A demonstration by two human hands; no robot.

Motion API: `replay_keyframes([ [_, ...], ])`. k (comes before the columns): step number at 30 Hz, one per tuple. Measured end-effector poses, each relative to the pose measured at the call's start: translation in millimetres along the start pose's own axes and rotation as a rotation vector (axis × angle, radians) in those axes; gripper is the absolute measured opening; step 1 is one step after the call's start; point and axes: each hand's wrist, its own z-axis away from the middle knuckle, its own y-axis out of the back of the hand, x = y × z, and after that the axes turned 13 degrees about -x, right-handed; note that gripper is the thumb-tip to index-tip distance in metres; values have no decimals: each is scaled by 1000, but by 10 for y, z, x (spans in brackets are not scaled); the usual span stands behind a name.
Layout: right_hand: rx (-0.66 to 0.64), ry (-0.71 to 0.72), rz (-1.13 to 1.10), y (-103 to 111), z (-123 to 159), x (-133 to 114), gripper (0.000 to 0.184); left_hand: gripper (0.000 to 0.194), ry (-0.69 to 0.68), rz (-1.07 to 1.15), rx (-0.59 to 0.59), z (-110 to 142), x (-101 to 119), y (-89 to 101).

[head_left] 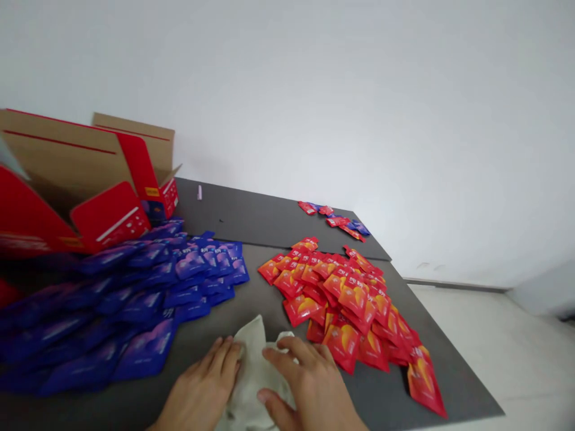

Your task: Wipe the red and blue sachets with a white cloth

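A crumpled pale grey-beige cloth [254, 359] lies on the dark table at the near edge, between my two hands. My left hand [204, 383] presses on its left side, fingers close together and gripping the edge; the thumb is hidden. On the other side my right hand [309, 377] curls over the cloth, thumb and index finger apart, the other fingertips on its upper right edge. Whether the cloth is a bag cannot be made out. Red sachets with an orange print [344, 299] are heaped just beyond my right hand. Blue sachets [144, 305] spread in a large pile to the left.
An open red cardboard box [110, 218] stands at the back left, brown inside. Several red and blue sachets [339, 222] lie farther back near the wall [314, 108]. A small pale purple object [200, 192] rests on the dark table [251, 221]. The table's right edge drops to a light floor.
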Motion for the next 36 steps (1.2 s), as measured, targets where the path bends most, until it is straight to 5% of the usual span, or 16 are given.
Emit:
replay_keyframes([
  [5,120,-92,-11,-621,-96,-57,43,44,-20,250,139,110,21,121],
  [11,297,-95,56,-934,-193,-121,47,95,-154,289,299,286,120,51],
  [14,273,-102,90,-880,-207,-135,45,88,-242,156,302,318,122,-64],
  [22,-2,-120,104,-519,58,-248,50,91,-177,161,263,319,121,-116],
  [28,33,-157,88,-334,291,-356,37,45,-41,263,264,250,240,-45],
  [32,-2,-163,144,-135,258,-422,30,40,-11,305,258,196,275,57],
  [36,95,-83,144,-27,124,-411,31,34,43,370,279,134,265,129],
])
